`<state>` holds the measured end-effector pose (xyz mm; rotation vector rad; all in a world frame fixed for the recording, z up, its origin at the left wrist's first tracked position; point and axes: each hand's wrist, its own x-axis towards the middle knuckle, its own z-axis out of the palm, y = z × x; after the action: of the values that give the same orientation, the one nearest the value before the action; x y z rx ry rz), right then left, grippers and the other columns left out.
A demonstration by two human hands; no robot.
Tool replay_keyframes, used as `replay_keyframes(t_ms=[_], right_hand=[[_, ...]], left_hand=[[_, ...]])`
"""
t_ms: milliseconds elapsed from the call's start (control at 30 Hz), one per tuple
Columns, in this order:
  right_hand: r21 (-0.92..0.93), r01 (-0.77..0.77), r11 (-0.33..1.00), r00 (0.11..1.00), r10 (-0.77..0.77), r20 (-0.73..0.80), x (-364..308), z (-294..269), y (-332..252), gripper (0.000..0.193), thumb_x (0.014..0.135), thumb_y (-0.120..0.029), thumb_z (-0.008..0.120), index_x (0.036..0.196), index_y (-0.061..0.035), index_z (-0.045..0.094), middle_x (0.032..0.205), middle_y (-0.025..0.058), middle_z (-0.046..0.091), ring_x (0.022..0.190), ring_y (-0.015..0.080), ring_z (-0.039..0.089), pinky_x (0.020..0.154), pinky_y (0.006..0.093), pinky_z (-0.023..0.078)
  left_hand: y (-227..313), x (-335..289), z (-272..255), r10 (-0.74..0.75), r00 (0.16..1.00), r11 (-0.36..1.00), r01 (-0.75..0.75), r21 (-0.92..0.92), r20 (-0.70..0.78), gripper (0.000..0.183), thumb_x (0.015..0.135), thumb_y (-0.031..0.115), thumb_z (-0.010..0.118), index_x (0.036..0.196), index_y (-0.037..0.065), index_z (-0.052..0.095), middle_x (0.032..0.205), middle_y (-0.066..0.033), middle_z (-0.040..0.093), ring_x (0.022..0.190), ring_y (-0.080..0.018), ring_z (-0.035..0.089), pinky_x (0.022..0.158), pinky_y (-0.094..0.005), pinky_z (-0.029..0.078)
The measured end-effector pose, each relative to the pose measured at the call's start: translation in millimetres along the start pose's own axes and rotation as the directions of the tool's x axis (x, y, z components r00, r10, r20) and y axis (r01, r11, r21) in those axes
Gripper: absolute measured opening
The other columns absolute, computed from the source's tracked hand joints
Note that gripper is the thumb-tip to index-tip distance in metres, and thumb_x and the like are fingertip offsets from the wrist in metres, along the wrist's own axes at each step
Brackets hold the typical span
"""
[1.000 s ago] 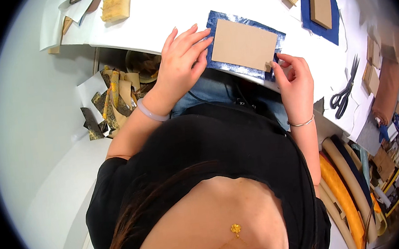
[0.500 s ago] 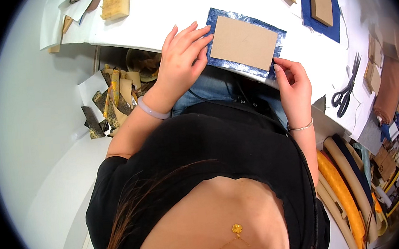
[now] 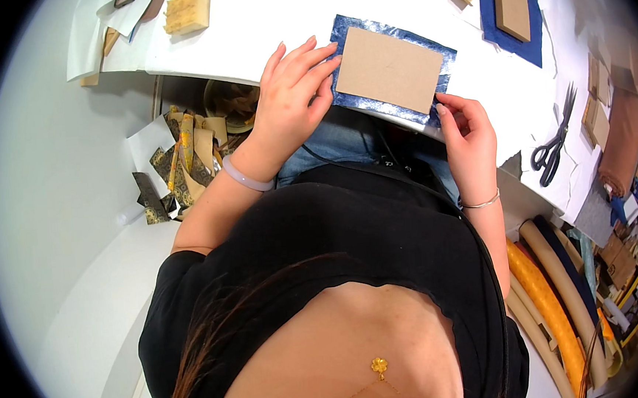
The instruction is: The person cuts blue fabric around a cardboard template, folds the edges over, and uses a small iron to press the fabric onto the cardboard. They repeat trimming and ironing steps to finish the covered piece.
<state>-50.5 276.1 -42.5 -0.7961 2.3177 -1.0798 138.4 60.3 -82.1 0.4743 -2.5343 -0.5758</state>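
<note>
Left hand flat, fingers spread on blue sheet left edge; right hand fingers pinching sheet's lower-right corner; cardboard centred on sheet.

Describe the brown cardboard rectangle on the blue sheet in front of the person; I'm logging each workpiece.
The brown cardboard rectangle is flat, plain and matte, with faint pencil-like marks near its middle. It lies slightly tilted on a shiny dark blue sheet, whose edges show as a border around it, on the white table. The left hand rests at its left edge; the right hand pinches the sheet's near right corner.
</note>
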Motion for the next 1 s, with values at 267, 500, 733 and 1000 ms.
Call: replay_keyframes(t_ms=[267, 500, 733, 1000], right_hand=[[-0.274, 0.315, 0.908, 0.928, -0.355, -0.110, -0.2, -3.1, -11.5, 0.037, 0.087, -0.013, 0.079, 0.122, -0.0059, 0.067, 0.124, 0.0130, 0.063, 0.109, 0.0282, 0.063, 0.098, 0.0405, 0.051], [-0.419, 0.563, 0.713, 0.825, -0.520, 0.224, 8.8, 9.1, -15.7, 0.067, 0.080, -0.028, 0.086, 0.139, -0.0116, 0.060, 0.153, 0.0116, 0.053, 0.143, 0.0332, 0.048, 0.121, 0.0553, 0.031], [-0.474, 0.573, 0.669, 0.817, -0.515, 0.260, -4.1, 16.6, 3.1, 0.070, 0.071, -0.011, 0.085, 0.137, -0.0146, 0.062, 0.152, 0.0070, 0.055, 0.141, 0.0295, 0.050, 0.121, 0.0542, 0.031], [-0.369, 0.651, 0.663, 0.755, -0.613, 0.231, -8.5, -6.3, -11.4, 0.060, 0.066, 0.000, 0.080, 0.123, -0.0129, 0.069, 0.131, 0.0081, 0.066, 0.124, 0.0296, 0.062, 0.115, 0.0535, 0.040]], left_hand=[[-3.8, -2.7, -7.0, 0.040, 0.998, 0.998, -0.042, -0.054, -0.045, 0.044, 0.090, 0.007, 0.070, 0.134, 0.008, 0.065, 0.148, -0.0137, 0.060, 0.140, -0.0337, 0.053, 0.120, -0.0539, 0.032], [12.1, 10.8, -6.5, 0.233, 0.946, 0.972, -0.222, -0.071, 0.227, 0.069, 0.084, 0.033, 0.083, 0.144, 0.009, 0.057, 0.155, -0.0099, 0.052, 0.145, -0.0301, 0.048, 0.124, -0.0540, 0.026], [13.3, -6.7, -6.2, 0.245, 0.932, 0.967, -0.255, 0.004, 0.266, 0.061, 0.080, 0.008, 0.075, 0.140, 0.011, 0.062, 0.151, -0.0063, 0.057, 0.139, -0.0243, 0.054, 0.120, -0.0497, 0.033], [20.2, 1.1, -26.1, 0.275, 0.949, 0.959, -0.260, -0.110, 0.155, 0.045, 0.078, -0.001, 0.070, 0.120, 0.014, 0.071, 0.126, -0.0017, 0.073, 0.120, -0.0204, 0.067, 0.118, -0.0500, 0.035]])
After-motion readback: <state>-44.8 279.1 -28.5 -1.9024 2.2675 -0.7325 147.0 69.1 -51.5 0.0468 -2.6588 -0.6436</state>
